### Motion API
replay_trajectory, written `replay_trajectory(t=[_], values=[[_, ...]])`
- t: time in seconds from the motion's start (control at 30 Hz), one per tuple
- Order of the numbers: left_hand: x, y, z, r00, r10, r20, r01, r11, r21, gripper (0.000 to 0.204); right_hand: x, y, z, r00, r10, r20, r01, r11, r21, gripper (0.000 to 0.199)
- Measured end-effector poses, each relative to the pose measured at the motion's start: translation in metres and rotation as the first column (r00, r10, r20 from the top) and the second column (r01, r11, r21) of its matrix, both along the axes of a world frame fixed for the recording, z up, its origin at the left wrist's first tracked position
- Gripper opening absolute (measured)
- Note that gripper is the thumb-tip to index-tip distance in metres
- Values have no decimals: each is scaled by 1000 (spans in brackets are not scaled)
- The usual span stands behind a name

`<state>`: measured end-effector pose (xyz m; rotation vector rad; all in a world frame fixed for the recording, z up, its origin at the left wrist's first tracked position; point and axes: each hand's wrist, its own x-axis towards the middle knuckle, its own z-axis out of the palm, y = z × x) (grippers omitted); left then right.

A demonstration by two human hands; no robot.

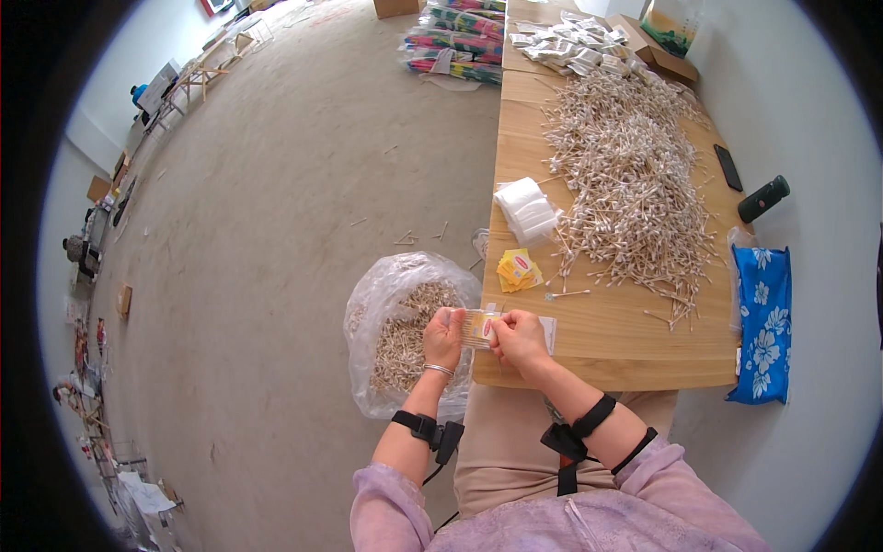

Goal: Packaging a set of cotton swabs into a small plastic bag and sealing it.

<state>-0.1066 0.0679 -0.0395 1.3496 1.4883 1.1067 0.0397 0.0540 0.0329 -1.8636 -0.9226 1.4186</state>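
- Head view: left hand (443, 337) and right hand (520, 339) both pinch 1 small clear packet (478, 328), fingers pressed on its ends, at wooden table (607, 345) near edge.
- Cotton swab pile (630, 170) behind; plastic bag (405, 336) of swabs left.

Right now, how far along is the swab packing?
Done: a batch of filled clear packets lies at the table's far end. In hand: the left hand and right hand hold one small packet at the near table edge. Left: a big heap of loose cotton swabs, a stack of empty white bags, yellow labels and a floor bag of swabs.
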Motion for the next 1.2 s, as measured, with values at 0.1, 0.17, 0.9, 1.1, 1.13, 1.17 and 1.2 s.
replay_trajectory(t=[0.1,0.17,0.9,1.1,1.13,1.17,1.2], values=[[-2,0,-3,999,6,45,-5,1000,-11,39,-2,4,2,995,15,-97,-18,999,-29,16],[-1,0,-2,999,4,32,-3,1000,-14,40,-3,6,3,999,37,-39,-39,998,-41,16],[-3,-1,-6,999,2,32,-2,1000,2,43,-5,6,-24,944,68,322,-121,982,148,20],[0,0,-8,999,15,30,-16,1000,7,41,-1,7,-13,988,76,135,-94,987,128,15],[-1,0,-9,1000,22,17,-22,1000,15,41,-2,6,-9,996,64,63,-70,992,103,14],[-2,0,-9,1000,28,4,-28,999,23,41,-3,6,-4,999,49,-8,-48,996,76,13],[-2,0,-9,1000,28,5,-28,999,23,41,-3,7,-1,999,49,-8,-49,996,76,13]])
